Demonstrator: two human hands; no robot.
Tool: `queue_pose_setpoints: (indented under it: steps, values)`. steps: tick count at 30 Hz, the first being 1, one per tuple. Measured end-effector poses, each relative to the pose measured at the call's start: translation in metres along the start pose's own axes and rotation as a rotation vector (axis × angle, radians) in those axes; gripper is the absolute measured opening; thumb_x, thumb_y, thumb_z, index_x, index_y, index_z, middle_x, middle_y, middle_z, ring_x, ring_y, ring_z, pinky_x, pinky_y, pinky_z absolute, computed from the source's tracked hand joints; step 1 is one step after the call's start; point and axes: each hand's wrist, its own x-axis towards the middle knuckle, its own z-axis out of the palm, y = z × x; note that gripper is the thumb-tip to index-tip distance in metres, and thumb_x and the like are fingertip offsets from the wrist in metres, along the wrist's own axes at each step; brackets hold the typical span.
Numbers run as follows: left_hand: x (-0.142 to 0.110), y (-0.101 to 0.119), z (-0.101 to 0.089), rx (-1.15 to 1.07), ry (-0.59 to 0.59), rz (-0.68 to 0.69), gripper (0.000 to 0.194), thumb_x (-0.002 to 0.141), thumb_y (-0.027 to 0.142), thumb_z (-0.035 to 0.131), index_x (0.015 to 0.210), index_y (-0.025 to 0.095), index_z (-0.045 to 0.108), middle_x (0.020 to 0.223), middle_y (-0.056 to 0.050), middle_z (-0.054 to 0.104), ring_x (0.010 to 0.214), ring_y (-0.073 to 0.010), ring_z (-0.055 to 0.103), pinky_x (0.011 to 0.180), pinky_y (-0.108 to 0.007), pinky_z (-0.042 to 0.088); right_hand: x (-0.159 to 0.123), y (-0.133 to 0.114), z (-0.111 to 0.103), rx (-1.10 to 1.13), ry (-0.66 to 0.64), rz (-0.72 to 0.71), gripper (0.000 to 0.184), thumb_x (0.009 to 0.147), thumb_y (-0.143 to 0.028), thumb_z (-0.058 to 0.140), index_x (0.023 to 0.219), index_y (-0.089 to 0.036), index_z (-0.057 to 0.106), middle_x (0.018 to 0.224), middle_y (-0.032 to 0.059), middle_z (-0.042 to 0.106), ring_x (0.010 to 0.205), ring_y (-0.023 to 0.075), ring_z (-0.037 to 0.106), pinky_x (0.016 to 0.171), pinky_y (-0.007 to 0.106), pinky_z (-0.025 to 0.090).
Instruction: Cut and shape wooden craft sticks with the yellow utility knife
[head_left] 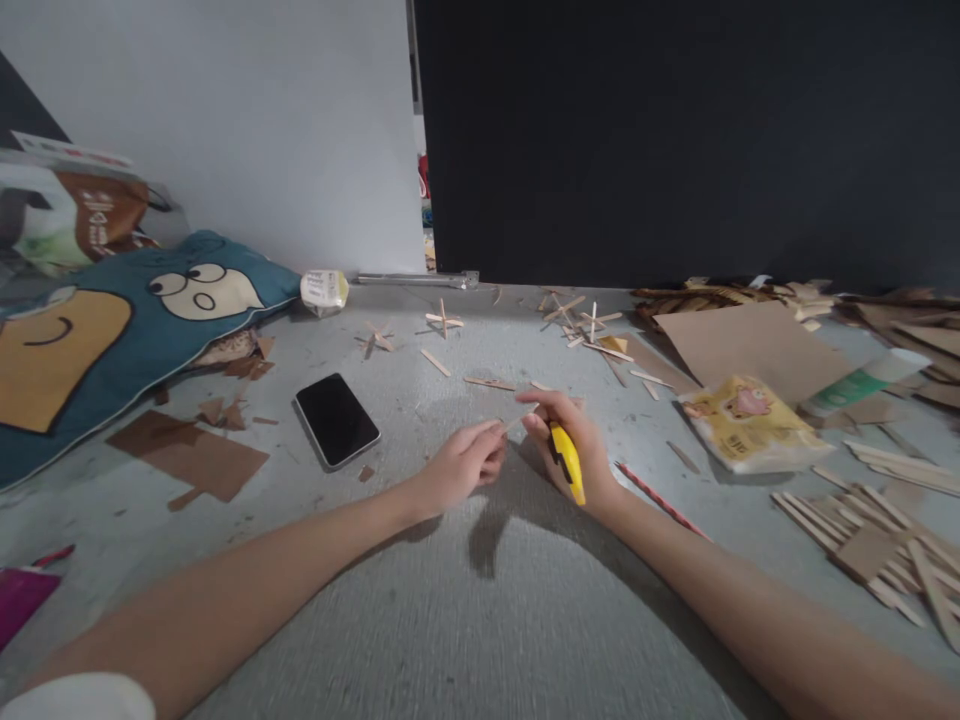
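Near the middle of the table, my left hand (466,462) is closed, its fingertips pinching a thin wooden craft stick (513,423). My right hand (583,448) faces it, wrapped around a yellow utility knife (568,464) whose handle angles down toward my wrist. The far end of the stick reaches the thumb and fingers of my right hand; the knife's blade cannot be made out. Just beyond both hands, another craft stick (489,383) lies flat. A red striped pencil (661,500) rests beside my right wrist.
A phone (337,420) and cut cardboard (187,452) lie to the left, before a blue cushion (225,250). Crossed-stick pieces (444,320) stand at the back. At right are a yellow tissue pack (752,425), a glue tube (866,382) and piled craft sticks (817,525).
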Motion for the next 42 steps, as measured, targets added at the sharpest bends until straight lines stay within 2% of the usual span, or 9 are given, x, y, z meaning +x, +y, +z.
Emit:
queue_pose_setpoints:
  steps: [3,7,12,15,18,21,25,35,42]
  values:
    - [-0.003,0.004,0.003,0.071,-0.059,-0.004,0.046,0.1,0.062,0.046,0.079,0.021,0.042,0.065,0.008,0.032,0.054,-0.009,0.027,0.052,-0.026,0.022,0.003,-0.005,-0.004,0.026,0.018,0.009,0.041,0.102,-0.057,0.053,0.08,-0.023,0.066,0.068,0.0007,0.062,0.071,0.0189,0.056,0.075,0.034,0.043]
    - [-0.005,0.005,0.004,0.231,-0.098,0.022,0.045,0.102,0.061,0.045,0.089,0.019,0.052,0.061,0.007,0.038,0.054,-0.0099,0.031,0.053,-0.025,0.025,0.006,-0.01,-0.007,0.052,0.033,0.073,0.045,0.101,-0.058,0.054,0.073,-0.023,0.056,0.064,-0.0017,0.057,0.063,0.016,0.052,0.066,0.031,0.04]
    - [-0.004,-0.002,0.002,0.115,-0.014,0.069,0.043,0.103,0.063,0.045,0.095,0.021,0.048,0.062,0.009,0.034,0.05,-0.0088,0.027,0.048,-0.023,0.024,0.003,-0.005,-0.005,0.101,0.085,0.089,0.031,0.1,-0.053,0.057,0.099,-0.023,0.061,0.069,-0.0042,0.055,0.061,0.0145,0.051,0.066,0.031,0.04]
    - [-0.001,-0.005,0.001,0.044,0.045,0.119,0.044,0.102,0.065,0.047,0.091,0.022,0.045,0.063,0.009,0.035,0.049,-0.0078,0.028,0.047,-0.022,0.026,0.0,-0.001,-0.005,0.07,0.207,0.042,0.03,0.1,-0.052,0.055,0.108,-0.024,0.062,0.086,0.0008,0.061,0.078,0.0188,0.058,0.077,0.035,0.046]
    - [0.0,-0.004,0.002,0.037,0.12,0.181,0.047,0.101,0.067,0.046,0.085,0.023,0.041,0.06,0.01,0.035,0.046,-0.0073,0.028,0.045,-0.022,0.026,-0.003,-0.001,-0.007,0.087,0.279,-0.001,0.041,0.105,-0.056,0.04,0.107,-0.024,0.066,0.098,0.0053,0.064,0.091,0.0226,0.061,0.082,0.039,0.049]
    - [0.0,-0.002,0.003,0.098,0.172,0.16,0.046,0.101,0.066,0.046,0.083,0.023,0.042,0.058,0.01,0.034,0.045,-0.0075,0.028,0.044,-0.022,0.025,-0.007,-0.006,-0.01,0.152,0.185,0.041,0.047,0.108,-0.054,0.034,0.108,-0.025,0.07,0.079,0.0014,0.064,0.072,0.0191,0.061,0.072,0.035,0.05]
    - [0.0,-0.001,0.003,0.181,0.196,0.101,0.044,0.101,0.063,0.046,0.091,0.021,0.052,0.057,0.01,0.033,0.047,-0.0089,0.029,0.046,-0.022,0.024,-0.009,-0.014,-0.013,0.138,0.046,0.069,0.037,0.106,-0.05,0.048,0.113,-0.024,0.074,0.074,0.0005,0.071,0.065,0.0161,0.066,0.068,0.031,0.053]
    - [-0.001,-0.006,-0.001,0.335,0.271,0.081,0.045,0.103,0.059,0.04,0.078,0.022,0.044,0.057,0.008,0.036,0.051,-0.0106,0.035,0.05,-0.024,0.028,-0.003,-0.026,-0.018,0.059,-0.022,-0.04,0.046,0.107,-0.053,0.043,0.11,-0.024,0.079,0.074,0.0039,0.074,0.063,0.0174,0.068,0.067,0.031,0.058]
    - [-0.002,-0.007,-0.003,0.419,0.232,0.083,0.043,0.105,0.057,0.037,0.081,0.022,0.046,0.058,0.007,0.038,0.05,-0.0114,0.037,0.05,-0.024,0.029,-0.004,-0.025,-0.016,0.069,-0.024,-0.053,0.044,0.108,-0.05,0.044,0.111,-0.023,0.079,0.078,0.0041,0.075,0.064,0.016,0.069,0.068,0.029,0.058]
